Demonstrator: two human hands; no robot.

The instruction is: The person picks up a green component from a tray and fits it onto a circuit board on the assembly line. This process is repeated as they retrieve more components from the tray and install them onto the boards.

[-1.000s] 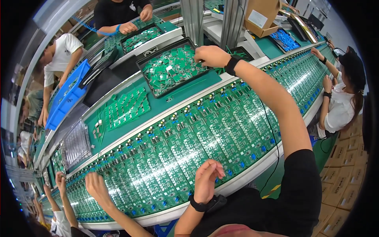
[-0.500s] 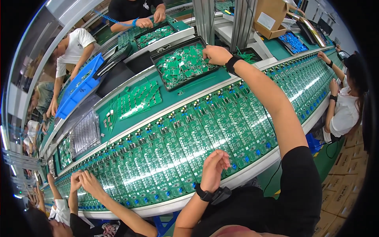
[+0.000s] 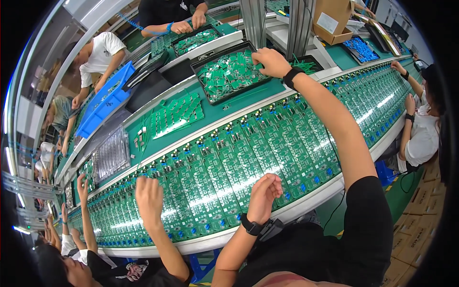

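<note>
My right hand point(image 3: 271, 62) reaches across to the right end of a black tray point(image 3: 215, 101) heaped with small green circuit boards point(image 3: 229, 72). Its fingers are bent down at the tray's edge; whatever they pinch is hidden. Nearer me, my left hand point(image 3: 264, 195) hovers over a long row of green circuit board panels point(image 3: 224, 174). The fingers of that hand curl in toward the thumb, and I cannot make out what lies inside them. Black bands circle both wrists. Blue parts line the panels' near edge, with small components along the far edge.
A co-worker's raised hand point(image 3: 149, 198) is over the panels at my left. Another person point(image 3: 420, 129) works at the right. Beyond the row lie a green board sheet point(image 3: 177, 115), clear plastic trays point(image 3: 111, 155), a blue bin point(image 3: 106, 103) and metal posts point(image 3: 253, 21).
The co-worker's hands at my left have moved apart, one rising over the panels. My right hand stays at the tray, and my left fingers have curled in more. The whole view has shifted slightly.
</note>
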